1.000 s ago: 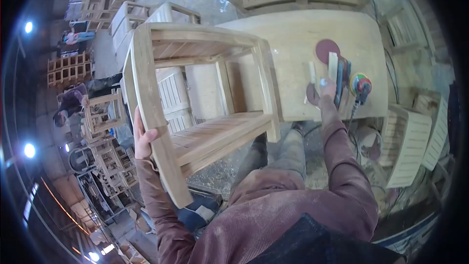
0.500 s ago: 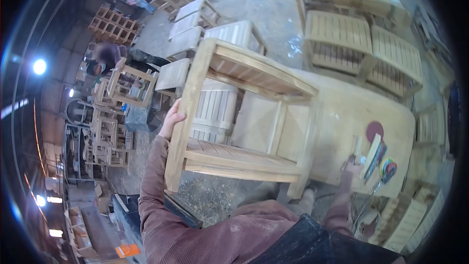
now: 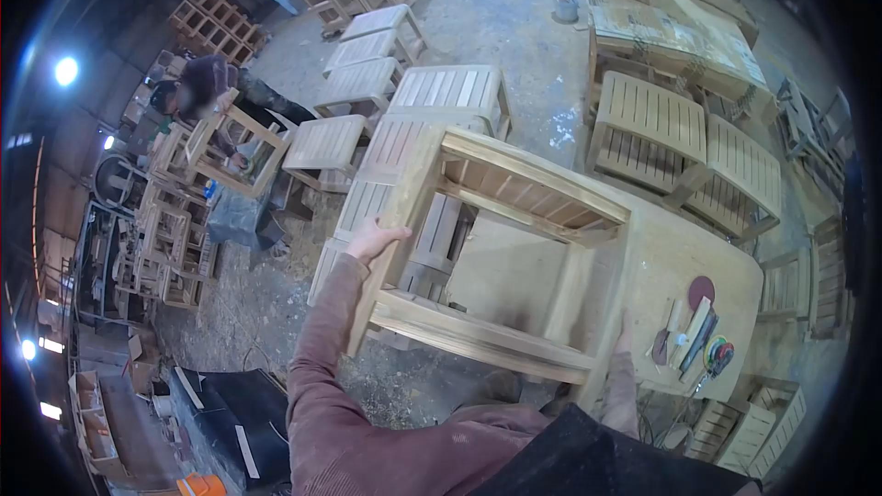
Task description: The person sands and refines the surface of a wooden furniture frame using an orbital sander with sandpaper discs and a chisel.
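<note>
A pale wooden slatted stool with a lower rail stands tilted in front of me, its slatted top seen from beneath. My left hand is closed around its left leg, thumb across the near face. Against the outer side of the right leg is my right hand; its fingers are mostly hidden. On the wooden worktable to the right lie a dark red sanding disc, a wooden strip, a dark long tool and a round colourful thing.
Slatted stools stand in a row beyond the worktable, with more stools at the right. At left a person bends over a stool frame. A black-covered bench is at lower left.
My right hand has left the tools on the worktable and come to the stool's right leg. The stool has shifted right and down in view, my left hand still on it.
</note>
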Demonstrator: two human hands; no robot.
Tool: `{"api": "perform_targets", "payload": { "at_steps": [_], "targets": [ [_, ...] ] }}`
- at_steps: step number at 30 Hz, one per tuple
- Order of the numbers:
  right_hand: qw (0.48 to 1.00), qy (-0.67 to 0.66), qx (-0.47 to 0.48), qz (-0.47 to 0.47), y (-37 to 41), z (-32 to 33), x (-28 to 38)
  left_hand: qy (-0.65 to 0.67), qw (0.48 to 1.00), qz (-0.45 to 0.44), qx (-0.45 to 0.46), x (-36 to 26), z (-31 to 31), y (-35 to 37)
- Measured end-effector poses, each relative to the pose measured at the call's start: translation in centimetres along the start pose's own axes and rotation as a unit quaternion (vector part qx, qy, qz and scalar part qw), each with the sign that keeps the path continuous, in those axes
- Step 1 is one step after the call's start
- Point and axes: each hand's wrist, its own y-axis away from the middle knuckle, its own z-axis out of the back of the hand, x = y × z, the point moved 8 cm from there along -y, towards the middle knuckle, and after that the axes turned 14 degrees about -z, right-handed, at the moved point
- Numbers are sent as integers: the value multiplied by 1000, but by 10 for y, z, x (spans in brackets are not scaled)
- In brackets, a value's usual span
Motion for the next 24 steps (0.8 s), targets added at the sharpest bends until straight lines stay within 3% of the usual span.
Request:
{"api": "perform_targets", "payload": {
  "at_steps": [2,5,7,10,11,12,14,15,16,18,19,20,21,22,23,24],
  "targets": [
    [999,13,-32,18,27,18,11,-7,999,28,19,24,-20,2],
    [996,38,-67,50,41,62,27,29,997,38,55,118,-67,-16],
    [992,60,-71,82,39,100,39,17,997,64,24,179,-93,-22],
    [976,101,-96,170,77,109,46,51,993,94,54,124,-126,12],
    [932,113,-215,271,64,150,50,70,993,81,41,147,-136,11],
    [956,128,-213,159,98,106,41,89,993,72,33,174,-140,15],
    [959,135,-225,109,105,118,29,171,973,151,23,162,-154,33],
    [955,156,-231,100,95,130,27,118,986,118,12,181,-144,24],
    [918,195,-300,169,126,98,45,72,994,79,-6,196,-141,14],
    [879,267,-362,155,76,166,30,107,992,11,-59,179,-149,14],
    [880,254,-372,151,83,174,26,103,994,9,-43,166,-165,18],
    [872,254,-381,170,88,167,33,-159,978,-73,-110,126,-158,27],
    [865,255,-388,191,94,164,43,-405,884,-155,-175,75,-163,41],
    [866,246,-390,191,102,174,54,-377,888,-197,-173,45,-184,50],
    [847,318,-401,142,104,186,65,-381,887,-202,-167,33,-207,53],
    [822,388,-407,90,102,202,72,-300,899,-277,-157,17,-234,57]
  ]
}}
